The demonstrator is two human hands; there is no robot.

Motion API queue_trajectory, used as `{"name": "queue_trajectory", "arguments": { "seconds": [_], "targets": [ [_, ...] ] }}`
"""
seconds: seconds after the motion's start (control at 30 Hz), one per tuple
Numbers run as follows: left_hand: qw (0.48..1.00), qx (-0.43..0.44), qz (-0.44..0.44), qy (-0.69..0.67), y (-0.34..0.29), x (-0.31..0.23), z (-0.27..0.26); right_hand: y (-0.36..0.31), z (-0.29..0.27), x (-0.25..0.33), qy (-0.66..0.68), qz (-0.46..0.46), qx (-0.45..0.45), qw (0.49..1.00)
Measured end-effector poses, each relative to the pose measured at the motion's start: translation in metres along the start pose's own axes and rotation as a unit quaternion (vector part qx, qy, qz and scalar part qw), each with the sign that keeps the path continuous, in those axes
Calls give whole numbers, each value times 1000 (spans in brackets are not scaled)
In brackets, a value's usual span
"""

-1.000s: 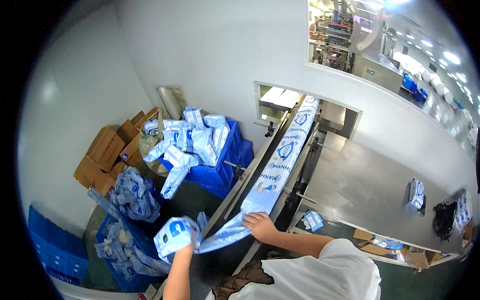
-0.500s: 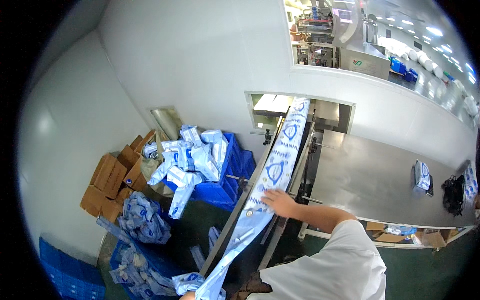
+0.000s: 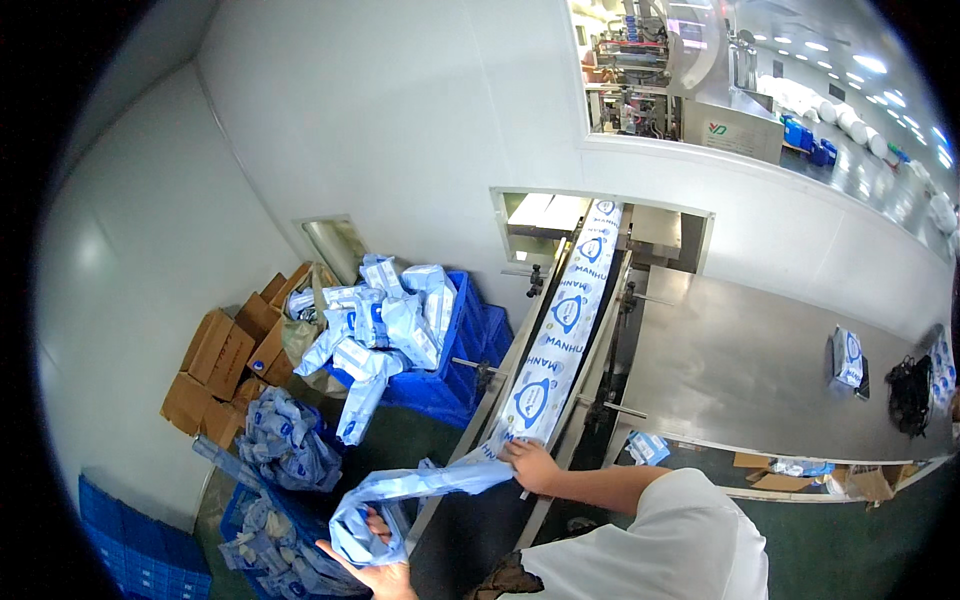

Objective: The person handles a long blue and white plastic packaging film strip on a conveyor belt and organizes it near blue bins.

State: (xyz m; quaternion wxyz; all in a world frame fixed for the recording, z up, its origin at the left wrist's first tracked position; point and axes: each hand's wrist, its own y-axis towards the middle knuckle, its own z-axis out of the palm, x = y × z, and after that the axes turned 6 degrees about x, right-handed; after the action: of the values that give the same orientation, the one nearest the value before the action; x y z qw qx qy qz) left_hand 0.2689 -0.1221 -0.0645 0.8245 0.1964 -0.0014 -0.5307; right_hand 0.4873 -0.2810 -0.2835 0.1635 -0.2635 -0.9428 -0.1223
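Observation:
A long strip of light blue and white printed packaging film [image 3: 567, 318] runs down a narrow conveyor from a wall opening toward me. My right hand [image 3: 530, 466] is closed on the film at the near part of the conveyor, fingers curled over it. From there the strip bends left, creased and twisted, to my left hand [image 3: 385, 572]. That hand is wrapped in a loose loop of bunched film [image 3: 365, 520], with some fingertips showing through the loop. The film's end is hidden among the folds.
Left of the conveyor [image 3: 474, 432], a blue crate [image 3: 462, 345] overflows with film-wrapped packs. Cardboard boxes [image 3: 215, 350] and a blue bin [image 3: 232, 510] of crumpled film lie farther left. At right stands a steel table [image 3: 730, 340] with a pack [image 3: 847, 358] and black cables [image 3: 908, 390].
My right hand has come nearer along the conveyor and closed from spread fingers. My left hand has risen into view, looping the film, which was stretched straight before. The printed strip has advanced.

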Motion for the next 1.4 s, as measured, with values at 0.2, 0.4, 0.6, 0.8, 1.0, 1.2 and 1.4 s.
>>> {"name": "queue_trajectory", "arguments": {
  "seconds": [0.2,0.4,0.6,0.8,1.0,1.2,1.4],
  "targets": [
    [984,-64,161,51,48,26,12,-13,-17,35,5,-18,90,996],
    [742,-328,102,576,66,58,-81,-31,-30,62,5,-62,114,991],
    [115,-8,-97,989,31,40,-74,-40,-7,57,33,-215,113,970],
    [137,-39,-379,914,-81,-23,-86,-8,-81,-19,-68,-197,-36,977],
    [319,-120,-531,775,-108,-34,-59,20,-108,-128,-157,-28,13,987],
    [708,-391,-478,342,-142,-67,-54,14,-45,-86,-31,48,-43,997],
    [900,-194,-152,358,-96,-44,-58,16,-39,-57,2,89,-42,995]
  ]
}}
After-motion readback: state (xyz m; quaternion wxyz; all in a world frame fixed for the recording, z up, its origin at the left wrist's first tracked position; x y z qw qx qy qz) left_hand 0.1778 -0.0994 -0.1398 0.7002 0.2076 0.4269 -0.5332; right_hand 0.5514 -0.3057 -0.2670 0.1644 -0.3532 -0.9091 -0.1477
